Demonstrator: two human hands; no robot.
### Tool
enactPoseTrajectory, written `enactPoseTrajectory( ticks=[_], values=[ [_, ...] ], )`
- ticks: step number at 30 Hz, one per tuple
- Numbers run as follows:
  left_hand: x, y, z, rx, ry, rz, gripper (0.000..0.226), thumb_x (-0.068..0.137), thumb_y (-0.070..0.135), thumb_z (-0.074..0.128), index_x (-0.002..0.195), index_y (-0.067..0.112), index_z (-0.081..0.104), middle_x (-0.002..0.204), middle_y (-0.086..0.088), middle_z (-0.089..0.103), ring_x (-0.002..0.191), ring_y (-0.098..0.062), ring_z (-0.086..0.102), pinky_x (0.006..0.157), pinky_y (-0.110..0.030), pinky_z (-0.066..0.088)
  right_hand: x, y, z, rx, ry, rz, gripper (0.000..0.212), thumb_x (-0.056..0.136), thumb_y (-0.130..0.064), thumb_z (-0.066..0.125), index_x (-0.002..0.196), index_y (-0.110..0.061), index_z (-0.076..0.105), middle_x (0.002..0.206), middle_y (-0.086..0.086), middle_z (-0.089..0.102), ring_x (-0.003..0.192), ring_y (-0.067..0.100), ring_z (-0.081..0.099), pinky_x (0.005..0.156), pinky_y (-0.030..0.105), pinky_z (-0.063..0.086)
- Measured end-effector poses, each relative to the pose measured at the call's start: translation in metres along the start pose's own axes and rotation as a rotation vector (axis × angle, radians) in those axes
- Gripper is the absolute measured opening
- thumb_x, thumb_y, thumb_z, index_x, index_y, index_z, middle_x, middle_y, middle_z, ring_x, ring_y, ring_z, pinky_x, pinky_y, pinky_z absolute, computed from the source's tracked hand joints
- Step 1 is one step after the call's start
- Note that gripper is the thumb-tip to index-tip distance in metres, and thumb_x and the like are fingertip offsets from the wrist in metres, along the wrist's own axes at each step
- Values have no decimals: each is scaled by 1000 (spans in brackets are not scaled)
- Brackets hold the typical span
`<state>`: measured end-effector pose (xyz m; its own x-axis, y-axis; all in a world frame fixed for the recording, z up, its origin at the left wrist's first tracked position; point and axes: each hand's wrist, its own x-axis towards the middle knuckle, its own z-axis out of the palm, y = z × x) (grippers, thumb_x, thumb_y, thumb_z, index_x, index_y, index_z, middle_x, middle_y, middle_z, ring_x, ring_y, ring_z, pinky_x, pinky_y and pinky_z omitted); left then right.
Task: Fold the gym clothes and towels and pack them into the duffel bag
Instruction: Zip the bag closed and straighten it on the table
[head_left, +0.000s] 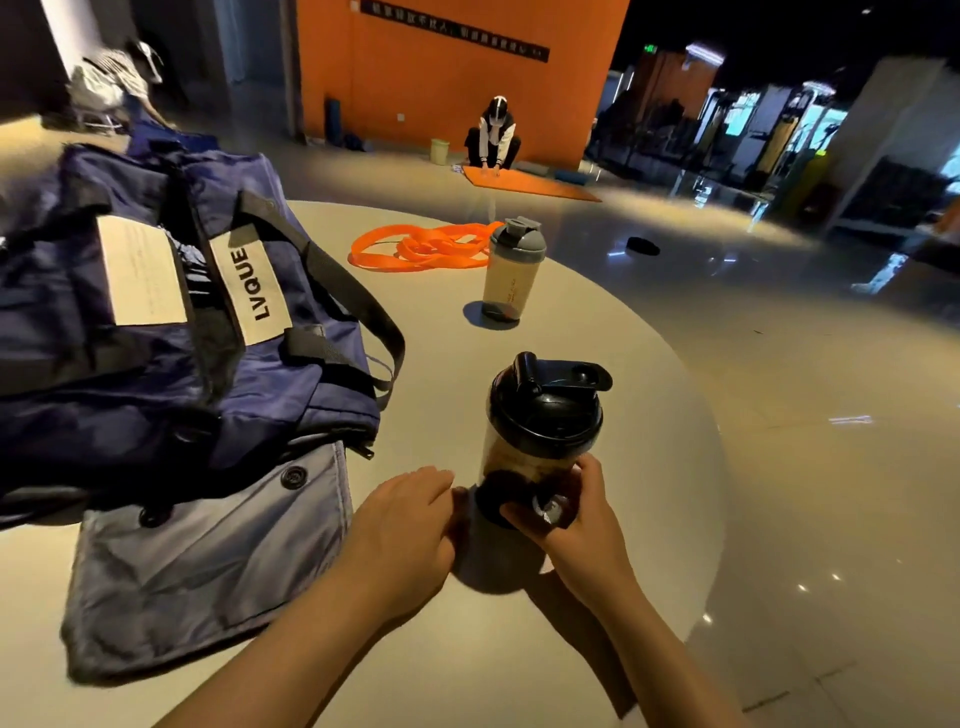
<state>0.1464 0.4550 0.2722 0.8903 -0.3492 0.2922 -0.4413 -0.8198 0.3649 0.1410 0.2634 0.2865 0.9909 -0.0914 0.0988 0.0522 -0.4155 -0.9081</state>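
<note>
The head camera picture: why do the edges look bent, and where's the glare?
Head view: the wide-angle lens curves the round beige table rim; ceiling lights glare off the glossy floor; the black-lidded shaker bottle casts a shadow toward the camera; the background is blurred.

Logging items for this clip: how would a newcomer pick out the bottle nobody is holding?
On the round table, look past the navy duffel bag to the far edge beside the orange bands. The free bottle has a grey lid; the black-lidded bottle is in hand.
</note>
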Motion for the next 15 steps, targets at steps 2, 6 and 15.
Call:
enactPoseTrajectory(
  ticks=[2, 6, 15],
  values=[
    [-21, -2, -13, 20, 63, 87, 32, 87, 34, 42, 91, 18, 70, 92, 3, 68, 76, -12, 64, 70, -32, 59, -17, -6, -2, 64, -22, -4, 97, 71, -19, 81, 135, -49, 15, 129, -17, 44, 116, 8, 45, 96, 27, 42],
    [-42, -29, -61, 99, 406, 140, 30, 88, 32, 51, 94, 15, 75, 99, 0, 72, 88, -17, 68, 80, -33, 53, -37, -39, -14, 95, 86, -113, 109, 60, -42, 85, 132, -65, 7, 146, -15, 27, 128, 7, 34, 99, 22, 33],
    [-34, -163, -104, 486, 0, 74, 65, 76, 42, 76, 135, 30, 53, 142, 4, 50, 126, -22, 52, 103, -50, 37, -15, -104, -14, -692, 159, -441, 89, 66, -74, 53, 142, -27, 41, 147, 2, 40, 138, 27, 29, 110, 49, 32]
  ],
)
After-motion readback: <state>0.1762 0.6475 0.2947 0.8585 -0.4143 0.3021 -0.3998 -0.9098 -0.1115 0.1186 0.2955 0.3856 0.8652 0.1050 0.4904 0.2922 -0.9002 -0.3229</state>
